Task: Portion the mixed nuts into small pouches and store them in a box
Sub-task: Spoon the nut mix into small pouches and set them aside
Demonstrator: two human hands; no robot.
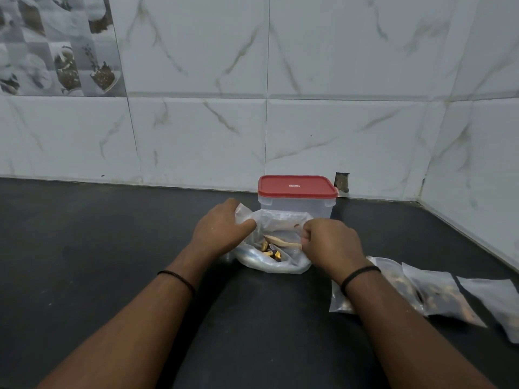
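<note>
You are holding the clear plastic bag (273, 248) of mixed nuts (271, 251) open on the dark countertop (98, 234). Your left hand (222, 228) is gripping the bag's left rim, fingers curled over the film. Your right hand (328, 244) is pinching the right rim between thumb and curled fingers. The bag mouth is gaping between your two sets of fingers.

Progress, as judged from the layout:
1. Three small pouches (438, 296) are lying flat in a row to the right of your right wrist. The nearest two appear to hold brownish nuts; the contents of the far-right one cannot be determined.
2. The box (295, 206) is standing just beyond your fingers, directly behind the bag, with its red lid (296, 186) seated. It looks empty, so storing is not yet begun.
3. Remaining steps: portion what is left in the bag, open the box, load the pouches.

Condition of the bag: the film is thin, crumpled and translucent. Only a small cluster of yellow and dark pieces is showing at the bottom, below your fingertips. A pale strip, possibly a seal or a scoop, is running across the interior; its identity cannot be confirmed.
</note>
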